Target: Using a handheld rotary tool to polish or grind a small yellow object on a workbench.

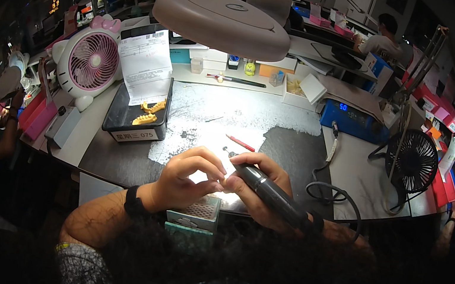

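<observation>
My right hand (pixel 249 201) is wrapped round a black rotary handpiece (pixel 277 198), whose tip points up and left over the work surface. My left hand (pixel 189 173) is closed in a pinch, its fingertips meeting those of the right hand. Something small and pale seems to sit between the fingertips; it is too small to name. Just beyond the hands, a red pencil-like stick (pixel 240 143) lies on the brightly lit mat (pixel 221 105). To the left, yellow dental models (pixel 145 120) rest in a black tray (pixel 133 132) with a printed sheet (pixel 143 65) standing in it.
A lamp head (pixel 221 23) hangs above the bench. A pink-and-white fan (pixel 93 61) stands left, a black fan (pixel 412 160) right. The handpiece's cord loops near a blue control box (pixel 354 120). A perforated box (pixel 194 207) sits below my hands. Other people work nearby.
</observation>
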`<state>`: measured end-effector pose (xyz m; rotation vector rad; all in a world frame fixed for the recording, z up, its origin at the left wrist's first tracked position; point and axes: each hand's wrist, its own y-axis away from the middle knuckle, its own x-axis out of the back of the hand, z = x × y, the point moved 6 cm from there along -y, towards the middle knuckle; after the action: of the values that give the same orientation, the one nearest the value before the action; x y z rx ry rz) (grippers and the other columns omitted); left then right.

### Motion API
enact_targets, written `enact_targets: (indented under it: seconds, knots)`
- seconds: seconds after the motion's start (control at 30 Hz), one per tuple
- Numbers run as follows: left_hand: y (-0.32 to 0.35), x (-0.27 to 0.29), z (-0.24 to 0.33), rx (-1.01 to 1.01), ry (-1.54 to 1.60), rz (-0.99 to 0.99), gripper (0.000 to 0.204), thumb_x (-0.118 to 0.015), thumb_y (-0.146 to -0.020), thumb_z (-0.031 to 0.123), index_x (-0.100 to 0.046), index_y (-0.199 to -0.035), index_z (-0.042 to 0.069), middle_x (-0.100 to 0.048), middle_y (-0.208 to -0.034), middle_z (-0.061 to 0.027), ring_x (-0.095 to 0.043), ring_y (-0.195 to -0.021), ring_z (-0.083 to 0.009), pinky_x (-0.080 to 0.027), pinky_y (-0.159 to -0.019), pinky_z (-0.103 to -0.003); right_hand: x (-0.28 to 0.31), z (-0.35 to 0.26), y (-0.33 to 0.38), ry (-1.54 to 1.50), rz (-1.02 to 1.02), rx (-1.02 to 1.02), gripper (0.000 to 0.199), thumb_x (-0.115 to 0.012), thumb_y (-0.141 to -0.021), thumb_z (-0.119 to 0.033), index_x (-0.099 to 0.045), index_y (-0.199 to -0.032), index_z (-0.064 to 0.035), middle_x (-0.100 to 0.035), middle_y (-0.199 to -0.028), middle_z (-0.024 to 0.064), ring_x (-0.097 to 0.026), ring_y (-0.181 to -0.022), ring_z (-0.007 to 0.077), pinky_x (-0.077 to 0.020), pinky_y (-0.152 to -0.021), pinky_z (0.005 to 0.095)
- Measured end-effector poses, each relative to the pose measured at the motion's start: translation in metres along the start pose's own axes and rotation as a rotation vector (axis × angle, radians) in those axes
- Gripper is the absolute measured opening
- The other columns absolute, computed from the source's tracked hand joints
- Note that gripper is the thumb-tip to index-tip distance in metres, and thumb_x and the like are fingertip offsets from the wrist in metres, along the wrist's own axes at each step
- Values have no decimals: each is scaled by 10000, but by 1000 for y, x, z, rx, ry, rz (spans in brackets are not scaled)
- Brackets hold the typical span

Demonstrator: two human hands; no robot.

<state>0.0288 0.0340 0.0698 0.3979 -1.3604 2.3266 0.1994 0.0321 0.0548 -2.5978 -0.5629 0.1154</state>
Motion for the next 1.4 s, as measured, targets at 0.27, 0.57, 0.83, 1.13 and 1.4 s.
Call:
enact_targets:
  seconds: [0.27, 0.57, 0.83, 1.13, 1.4]
  knots:
    - [-2, 1, 0, -1, 2, 26, 241, -829, -804, -20, -670, -974, 44, -698, -981, -94, -693, -886, -216, -562, -763, -325, 0, -2, 0, 36, -3, 41, 319, -714, -944, -17, -593, -1239, -15, -702, -910, 53, -680, -856, 78, -530, -758, 229]
    - [-2, 1, 0, 9, -11, 32, 226, -833, -819, 7, -655, -954, 44, -699, -985, -93, -692, -884, -209, -561, -755, -318, 2, 1, 1, 55, 9, 41, 329, -724, -937, -22, -599, -1241, -21, -689, -895, 33, -647, -824, 57, -509, -735, 219]
    - [-2, 1, 0, 19, -4, 39, 217, -829, -825, 6, -653, -949, 34, -696, -996, -94, -682, -864, -188, -557, -743, -303, 4, 1, 0, 82, 12, 42, 336, -727, -937, -24, -598, -1247, -22, -669, -882, 16, -620, -792, 38, -489, -692, 202]
    - [-2, 0, -2, 77, 7, 48, 175, -803, -846, -5, -674, -962, 9, -697, -959, -96, -669, -789, -149, -545, -709, -276, 3, -1, 2, 69, 34, 58, 356, -740, -938, -24, -588, -1261, -27, -671, -890, 14, -618, -791, 36, -488, -683, 201]
    - [-2, 0, -1, 78, -29, 46, 161, -794, -844, -17, -700, -974, -7, -706, -939, -96, -671, -764, -142, -549, -694, -272, 3, -3, 1, 81, 55, 76, 358, -745, -940, -34, -578, -1257, -23, -685, -866, 23, -632, -792, 44, -499, -693, 208]
